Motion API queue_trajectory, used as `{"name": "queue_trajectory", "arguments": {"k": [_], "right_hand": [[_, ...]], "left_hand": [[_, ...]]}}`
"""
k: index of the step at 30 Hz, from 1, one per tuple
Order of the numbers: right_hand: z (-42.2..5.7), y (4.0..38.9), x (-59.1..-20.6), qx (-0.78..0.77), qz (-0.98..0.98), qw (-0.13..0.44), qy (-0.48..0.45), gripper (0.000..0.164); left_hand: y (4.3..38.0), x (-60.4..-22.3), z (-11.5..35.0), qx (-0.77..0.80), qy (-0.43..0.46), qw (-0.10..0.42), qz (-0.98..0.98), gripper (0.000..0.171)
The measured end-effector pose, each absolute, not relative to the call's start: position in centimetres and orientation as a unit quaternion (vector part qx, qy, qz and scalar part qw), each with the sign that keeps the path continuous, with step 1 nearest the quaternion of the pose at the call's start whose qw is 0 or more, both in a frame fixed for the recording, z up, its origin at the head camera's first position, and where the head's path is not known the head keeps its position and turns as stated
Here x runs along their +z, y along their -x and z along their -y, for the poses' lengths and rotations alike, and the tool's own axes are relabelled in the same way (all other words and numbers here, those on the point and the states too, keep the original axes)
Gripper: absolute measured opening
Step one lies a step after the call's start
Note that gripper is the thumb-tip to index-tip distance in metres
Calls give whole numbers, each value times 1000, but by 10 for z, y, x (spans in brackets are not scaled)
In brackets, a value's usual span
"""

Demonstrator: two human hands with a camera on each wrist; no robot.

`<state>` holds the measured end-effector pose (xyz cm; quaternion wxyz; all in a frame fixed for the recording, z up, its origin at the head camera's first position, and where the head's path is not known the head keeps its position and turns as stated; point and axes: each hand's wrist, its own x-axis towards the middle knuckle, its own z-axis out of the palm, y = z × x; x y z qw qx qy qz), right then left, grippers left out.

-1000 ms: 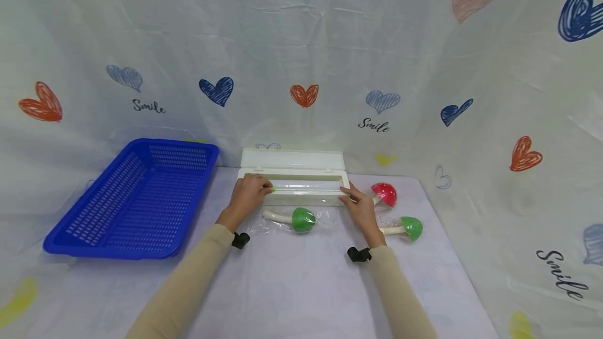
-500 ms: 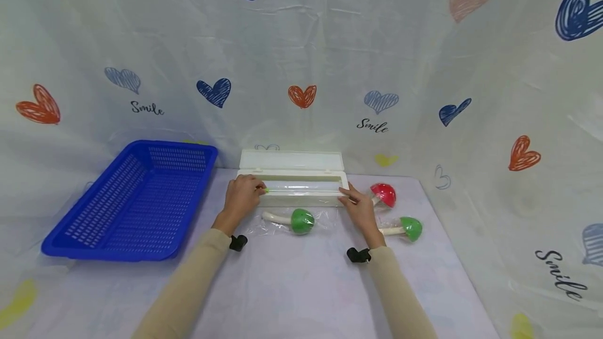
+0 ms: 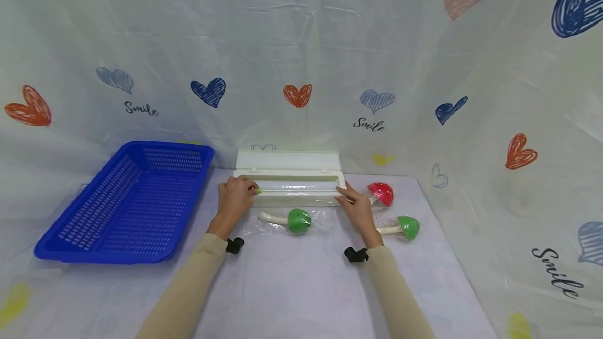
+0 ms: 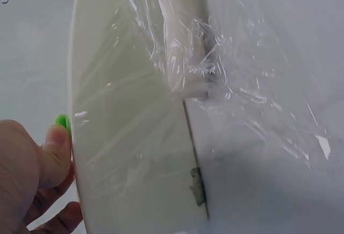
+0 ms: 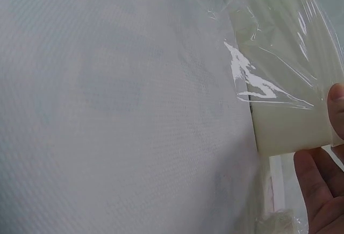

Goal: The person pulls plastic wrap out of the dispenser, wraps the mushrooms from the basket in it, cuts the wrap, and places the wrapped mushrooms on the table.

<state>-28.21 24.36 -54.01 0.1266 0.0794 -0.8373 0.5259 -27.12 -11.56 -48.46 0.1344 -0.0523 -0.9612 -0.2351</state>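
Note:
A white cling film dispenser (image 3: 294, 201) lies across the back of the table, its lid (image 3: 288, 160) raised and the film roll (image 3: 299, 185) showing inside. At its left end my left hand (image 3: 234, 199) pinches a small green slide cutter (image 3: 258, 190) on the front edge. My right hand (image 3: 357, 208) grips the right end, thumb on the upper edge and fingers around the corner. Clear film (image 4: 252, 99) hangs over the front. Under that film lies a toy mushroom (image 3: 299, 221) with a green cap and pale stem, right in front of the dispenser.
On the left stands a blue perforated basket (image 3: 101, 254). A red-capped toy mushroom (image 3: 380, 193) and another green-capped mushroom (image 3: 409, 228), both wrapped in film, lie right of my right hand. A curtain printed with hearts hangs close behind the dispenser.
My left hand has slid the green cutter leftward along the dispenser's edge. The right hand stays at the right end. The whole head view has shifted slightly.

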Motion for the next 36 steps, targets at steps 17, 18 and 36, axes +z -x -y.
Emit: {"name": "queue_trajectory", "arguments": {"k": [17,18,36], "right_hand": [[-245,284,-539,527,837,115,-96,36],[-245,283,-539,525,838,109,-100,37],[-226,244,-525,465,840,249,-130,24]], "left_hand": [[252,-485,148,-324,-11,171,930,21],[248,-487,144,-334,-14,189,923,22],[225,-535,64,-272,120,68,952,35]]}}
